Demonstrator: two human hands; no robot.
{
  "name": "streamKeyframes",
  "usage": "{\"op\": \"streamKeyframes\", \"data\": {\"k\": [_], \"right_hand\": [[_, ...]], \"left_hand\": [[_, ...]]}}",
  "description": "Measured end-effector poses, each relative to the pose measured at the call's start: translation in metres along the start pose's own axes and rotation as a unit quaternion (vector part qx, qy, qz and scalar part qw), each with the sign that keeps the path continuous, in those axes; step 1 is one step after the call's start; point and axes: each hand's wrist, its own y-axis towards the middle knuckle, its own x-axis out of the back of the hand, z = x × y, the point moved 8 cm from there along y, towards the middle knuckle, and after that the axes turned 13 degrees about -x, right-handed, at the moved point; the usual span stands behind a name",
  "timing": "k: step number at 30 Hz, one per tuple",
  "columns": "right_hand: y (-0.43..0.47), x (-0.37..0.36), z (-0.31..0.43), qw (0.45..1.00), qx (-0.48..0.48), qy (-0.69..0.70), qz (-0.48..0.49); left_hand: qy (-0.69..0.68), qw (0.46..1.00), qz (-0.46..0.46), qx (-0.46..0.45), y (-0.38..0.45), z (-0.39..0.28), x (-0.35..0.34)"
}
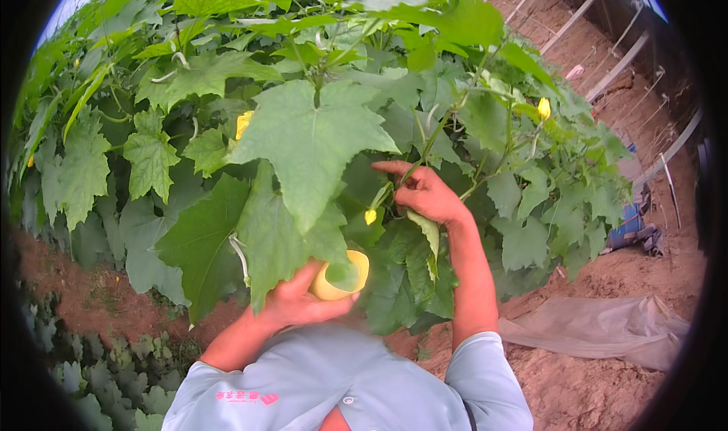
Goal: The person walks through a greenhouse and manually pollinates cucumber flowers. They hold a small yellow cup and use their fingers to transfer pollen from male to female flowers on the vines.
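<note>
My left hand (301, 300) holds a yellow cup (335, 280) low in front of my chest. The cup's mouth is tilted up towards me, and its contents cannot be made out. A large lobed leaf (315, 135) hangs just above it. Among the foliage, my right hand (424, 195) has its index finger stretched out behind a green vine stem (435, 138), the other fingers curled. Whether they grip the stem is unclear. Just left of its thumb hangs a yellow flower bud (370, 217). A partly curled leaf (426, 232) droops below that hand.
Another yellow flower (544, 109) stands at the right, and one more (244, 125) shows at the left. Pale tendrils or withered stalks (240, 257) lie on leaves. Plastic sheeting (597, 328) covers soil at right. Beyond are a blue container (625, 226) and slanted poles (620, 69).
</note>
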Motion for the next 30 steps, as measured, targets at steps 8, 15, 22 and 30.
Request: {"op": "streamKeyframes", "data": {"k": [8,15,22,30], "right_hand": [[-0.012,0.014,-0.02,0.998,-0.04,0.056,0.016],[-0.015,0.033,-0.011,0.995,0.002,-0.036,-0.095],[-0.027,0.06,-0.022,0.982,0.019,0.028,-0.184],[-0.037,0.106,-0.022,0.943,0.113,0.142,-0.279]], "left_hand": [[0.054,0.998,0.003,-0.028,0.014,-0.013,-0.015],[0.059,0.998,0.0,-0.011,0.014,-0.011,-0.034],[0.094,0.995,-0.01,-0.007,0.018,-0.008,-0.051],[0.215,0.971,-0.053,0.085,0.016,0.007,-0.047]]}}
